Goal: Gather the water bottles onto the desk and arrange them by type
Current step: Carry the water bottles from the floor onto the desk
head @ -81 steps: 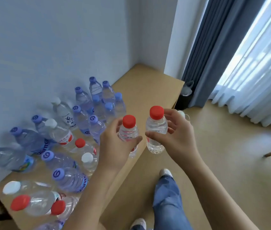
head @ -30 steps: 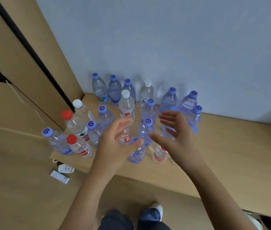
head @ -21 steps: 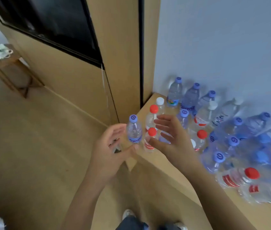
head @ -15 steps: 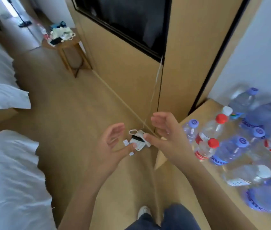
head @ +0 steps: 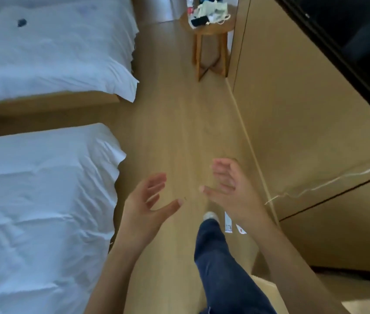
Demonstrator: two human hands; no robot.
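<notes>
Nearest, a leg in dark jeans (head: 219,257) steps forward over the wooden floor (head: 179,137), its pale shoe (head: 211,215) just ahead. Both hands are raised above the floor with palms turned toward each other — the left hand (head: 147,200) and the right hand (head: 229,189) each have fingers spread and relaxed, holding nothing. No water bottle can be made out anywhere here, so none lies near either hand. Two small white tags (head: 228,224) lie on the floor beside the shoe; their print is too blurred to read. A thin white cord (head: 315,188) hangs along the wooden cabinet (head: 292,132) on the right. Two white beds (head: 43,200) stand on the left. Farther off, a small round stool (head: 211,30) holds a jumble of small things — no writing legible.
</notes>
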